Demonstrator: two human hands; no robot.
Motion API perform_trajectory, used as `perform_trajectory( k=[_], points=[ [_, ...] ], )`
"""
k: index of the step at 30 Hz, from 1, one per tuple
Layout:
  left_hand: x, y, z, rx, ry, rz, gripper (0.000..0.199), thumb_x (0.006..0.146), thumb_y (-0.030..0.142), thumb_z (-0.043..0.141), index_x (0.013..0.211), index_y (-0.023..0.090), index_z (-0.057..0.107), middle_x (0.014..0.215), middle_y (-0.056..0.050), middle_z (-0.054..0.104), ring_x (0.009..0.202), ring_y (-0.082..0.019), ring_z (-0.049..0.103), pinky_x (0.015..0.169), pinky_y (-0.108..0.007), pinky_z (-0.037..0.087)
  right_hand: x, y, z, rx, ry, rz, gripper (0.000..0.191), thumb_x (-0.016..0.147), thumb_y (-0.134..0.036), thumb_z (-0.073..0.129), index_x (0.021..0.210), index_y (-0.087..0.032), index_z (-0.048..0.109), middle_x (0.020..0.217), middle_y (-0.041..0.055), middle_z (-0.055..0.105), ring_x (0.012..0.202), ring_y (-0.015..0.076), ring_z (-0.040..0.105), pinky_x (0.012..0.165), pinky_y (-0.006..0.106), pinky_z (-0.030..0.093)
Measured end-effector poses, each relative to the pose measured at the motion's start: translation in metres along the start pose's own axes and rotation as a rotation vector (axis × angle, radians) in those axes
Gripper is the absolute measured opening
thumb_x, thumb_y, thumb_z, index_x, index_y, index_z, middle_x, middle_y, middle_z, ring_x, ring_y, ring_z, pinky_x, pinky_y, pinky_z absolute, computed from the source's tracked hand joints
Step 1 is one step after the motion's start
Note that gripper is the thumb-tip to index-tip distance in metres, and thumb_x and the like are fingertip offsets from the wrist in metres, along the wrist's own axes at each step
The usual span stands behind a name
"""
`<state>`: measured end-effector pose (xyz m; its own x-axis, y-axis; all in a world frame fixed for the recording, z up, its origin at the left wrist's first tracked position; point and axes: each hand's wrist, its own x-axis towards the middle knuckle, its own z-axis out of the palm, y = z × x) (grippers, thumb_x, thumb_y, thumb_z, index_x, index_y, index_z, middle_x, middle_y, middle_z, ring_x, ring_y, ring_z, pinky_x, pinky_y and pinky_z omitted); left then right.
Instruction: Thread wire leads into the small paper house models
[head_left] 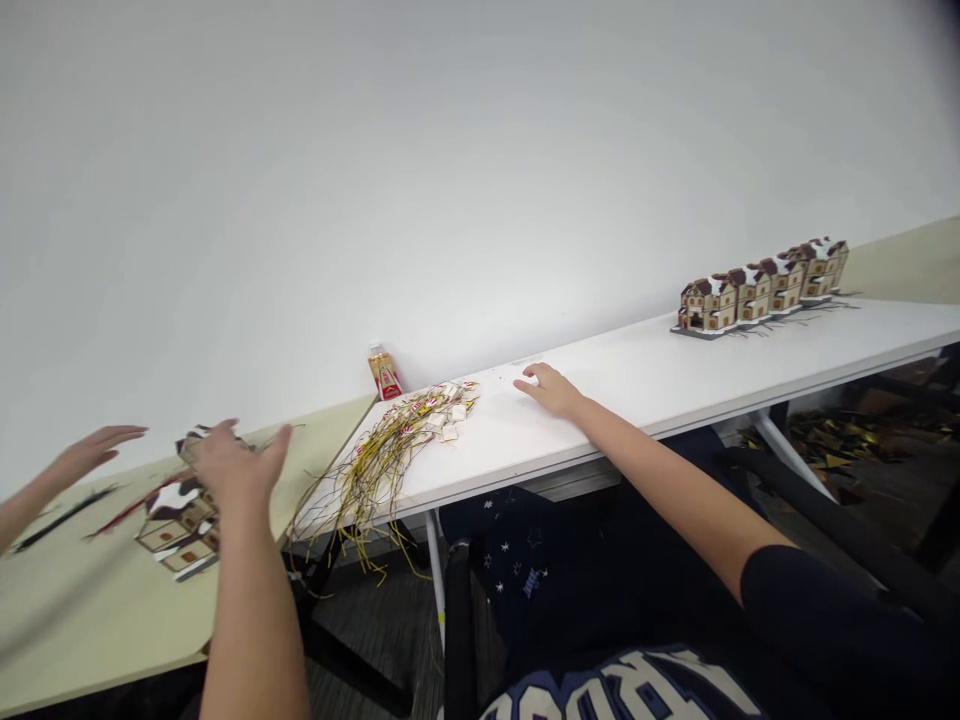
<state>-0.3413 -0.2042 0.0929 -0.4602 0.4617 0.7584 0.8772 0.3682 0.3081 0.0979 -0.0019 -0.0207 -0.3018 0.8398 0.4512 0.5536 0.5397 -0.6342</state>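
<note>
On the left, my left hand (236, 462) reaches over the cream table, fingers spread, just above and beside a small model house (176, 525) with a snowy roof. It partly covers a second model behind; whether it touches that one I cannot tell. My right hand (549, 388) hovers at the white table, fingers apart and slightly curled, holding nothing. Between my hands lies a bundle of yellow and dark wires (382, 450) with small white connectors (448, 418), the wires hanging over the front edge.
Another person's hand (94, 450) comes in at far left, near red wires (139, 505) and black wires (64, 518). A red and gold carton (385, 374) stands by the wall. Several joined model houses (772, 287) line the right of the white table (622, 370).
</note>
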Motion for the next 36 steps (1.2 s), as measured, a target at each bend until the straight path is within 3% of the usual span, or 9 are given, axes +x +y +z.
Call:
perform_trajectory(
  k=[3, 8, 14, 19, 23, 27, 30, 33, 36],
  points=[
    [0.004, 0.023, 0.032, -0.041, -0.284, 0.06, 0.081, 0.071, 0.068, 0.056, 0.125, 0.009, 0.049, 0.129, -0.023, 0.055, 0.122, -0.038, 0.051, 0.103, -0.052, 0.04, 0.001, 0.002, 0.001, 0.01, 0.008, -0.013, 0.048, 0.092, -0.056, 0.047, 0.12, -0.018, 0.057, 0.129, 0.0124, 0.057, 0.109, 0.0231, 0.059, 0.096, 0.035, 0.044],
    [-0.01, 0.045, 0.084, -0.019, -0.748, 0.049, 0.103, 0.067, 0.074, 0.057, 0.138, 0.002, 0.042, 0.143, -0.029, 0.043, 0.134, -0.04, 0.042, 0.108, -0.049, 0.037, 0.001, 0.003, 0.003, 0.022, 0.003, -0.031, 0.048, 0.092, -0.055, 0.047, 0.12, -0.018, 0.058, 0.128, 0.0126, 0.057, 0.11, 0.0237, 0.059, 0.096, 0.036, 0.044],
    [-0.021, 0.073, 0.106, -0.103, -0.995, 0.15, 0.116, 0.055, 0.077, 0.067, 0.143, 0.008, 0.041, 0.151, -0.023, 0.036, 0.137, -0.037, 0.04, 0.111, -0.042, 0.036, 0.002, 0.004, 0.004, 0.026, 0.009, -0.04, 0.048, 0.092, -0.055, 0.048, 0.119, -0.018, 0.058, 0.127, 0.0128, 0.058, 0.109, 0.0232, 0.059, 0.096, 0.036, 0.045],
    [-0.026, 0.095, 0.104, -0.102, -1.051, 0.201, 0.112, 0.058, 0.077, 0.064, 0.142, 0.008, 0.043, 0.152, -0.02, 0.034, 0.139, -0.036, 0.037, 0.113, -0.04, 0.034, 0.003, 0.005, 0.005, 0.018, 0.009, -0.038, 0.047, 0.091, -0.056, 0.05, 0.119, -0.018, 0.059, 0.125, 0.0119, 0.058, 0.106, 0.0221, 0.06, 0.095, 0.035, 0.045],
    [-0.027, 0.102, 0.102, -0.103, -0.99, 0.209, 0.098, 0.062, 0.074, 0.062, 0.135, 0.009, 0.051, 0.146, -0.022, 0.044, 0.133, -0.038, 0.044, 0.109, -0.045, 0.036, 0.002, 0.003, 0.004, 0.005, -0.011, -0.042, 0.045, 0.091, -0.054, 0.052, 0.118, -0.018, 0.059, 0.125, 0.0119, 0.058, 0.099, 0.0212, 0.061, 0.094, 0.035, 0.045],
    [-0.023, 0.108, 0.102, -0.042, -0.878, 0.251, 0.075, 0.066, 0.063, 0.06, 0.118, 0.009, 0.063, 0.134, -0.021, 0.056, 0.125, -0.038, 0.052, 0.103, -0.042, 0.041, 0.001, 0.001, 0.002, -0.002, -0.023, -0.044, 0.043, 0.09, -0.051, 0.055, 0.118, -0.018, 0.059, 0.124, 0.0114, 0.058, 0.092, 0.0192, 0.062, 0.092, 0.034, 0.045],
    [-0.02, 0.111, 0.104, -0.084, -0.827, 0.308, 0.049, 0.065, 0.052, 0.061, 0.094, 0.014, 0.07, 0.109, -0.015, 0.07, 0.108, -0.035, 0.062, 0.091, -0.039, 0.047, 0.0, -0.001, 0.001, -0.006, -0.024, -0.042, 0.041, 0.09, -0.048, 0.056, 0.117, -0.018, 0.059, 0.124, 0.0112, 0.058, 0.091, 0.0188, 0.062, 0.092, 0.034, 0.045],
    [-0.017, 0.111, 0.106, -0.202, -0.721, 0.232, 0.034, 0.064, 0.043, 0.061, 0.083, 0.016, 0.072, 0.09, -0.011, 0.073, 0.093, -0.03, 0.066, 0.081, -0.035, 0.049, -0.001, -0.003, 0.0, -0.003, -0.025, -0.032, 0.039, 0.089, -0.046, 0.057, 0.116, -0.018, 0.059, 0.125, 0.0107, 0.057, 0.089, 0.0179, 0.062, 0.091, 0.033, 0.045],
    [-0.012, 0.108, 0.107, -0.391, -0.611, 0.037, 0.036, 0.061, 0.033, 0.061, 0.09, 0.015, 0.073, 0.088, -0.01, 0.074, 0.084, -0.025, 0.067, 0.072, -0.032, 0.049, -0.002, -0.004, -0.001, 0.0, -0.028, -0.032, 0.037, 0.089, -0.044, 0.058, 0.115, -0.018, 0.059, 0.125, 0.0103, 0.057, 0.088, 0.0173, 0.062, 0.09, 0.033, 0.046]
  ],
)
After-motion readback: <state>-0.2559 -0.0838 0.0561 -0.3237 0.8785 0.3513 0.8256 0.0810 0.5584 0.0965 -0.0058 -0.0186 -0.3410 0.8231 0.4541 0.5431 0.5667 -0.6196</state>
